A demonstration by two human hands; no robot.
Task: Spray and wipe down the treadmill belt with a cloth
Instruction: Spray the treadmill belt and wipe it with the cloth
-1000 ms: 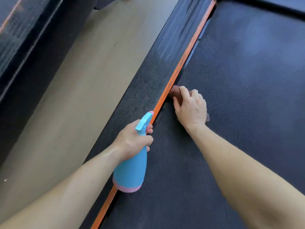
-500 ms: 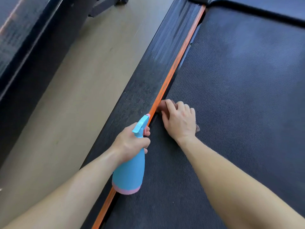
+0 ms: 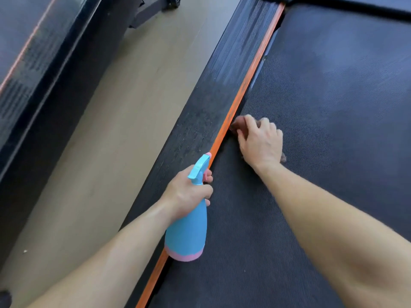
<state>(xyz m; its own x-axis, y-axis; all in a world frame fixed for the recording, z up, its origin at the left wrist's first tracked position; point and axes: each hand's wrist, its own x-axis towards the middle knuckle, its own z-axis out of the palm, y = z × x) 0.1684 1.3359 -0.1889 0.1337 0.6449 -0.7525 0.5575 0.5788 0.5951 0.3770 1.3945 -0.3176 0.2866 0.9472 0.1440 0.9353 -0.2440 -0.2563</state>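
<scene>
The black textured treadmill belt (image 3: 322, 130) fills the right side of the view. My right hand (image 3: 260, 143) presses a brownish-red cloth (image 3: 238, 125) onto the belt's left edge, right beside the orange strip (image 3: 249, 78). Most of the cloth is hidden under the hand; a corner shows by the wrist. My left hand (image 3: 189, 192) grips the neck of a blue spray bottle (image 3: 186, 232) with a pink base, held upright over the orange strip, nearer to me than the cloth.
A black ribbed side rail (image 3: 200, 121) runs left of the orange strip. Beyond it lies tan floor (image 3: 111, 130), then another dark machine (image 3: 33, 74) along the far left, with a wheeled foot (image 3: 173, 1) at the top.
My right hand slid the cloth toward me along the belt's left edge, then pushed it away again. The left hand with the bottle stayed nearly still.
</scene>
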